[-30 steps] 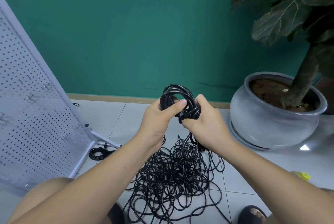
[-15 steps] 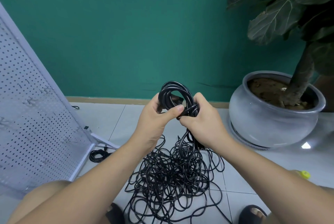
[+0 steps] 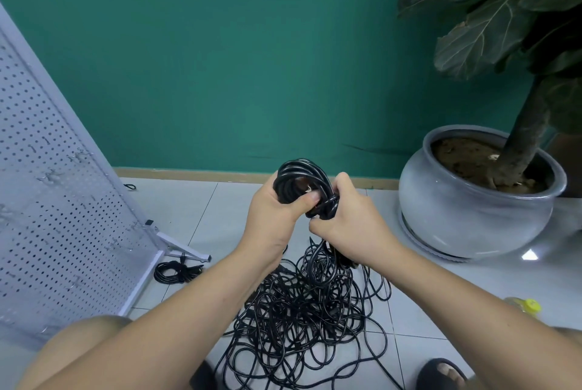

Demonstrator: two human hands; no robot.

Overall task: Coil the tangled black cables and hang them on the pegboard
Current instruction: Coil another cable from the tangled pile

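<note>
Slightly lower in view than half a second before, our hands kept the same hold. At left, a white perforated metal pegboard (image 3: 47,216) leaned over the pale tiled floor (image 3: 176,200), with a small bundled black cable (image 3: 176,271) by its foot and a teal wall (image 3: 220,59) behind. Our left hand (image 3: 277,210) clasped the coiled black cable loop (image 3: 299,175), thumb pressed across it. Our right hand (image 3: 349,226) was clenched round the strands beneath. The tangled black cable pile (image 3: 308,320) lay on the floor below our hands. A grey round ceramic plant pot (image 3: 466,219) stood at right.
</note>
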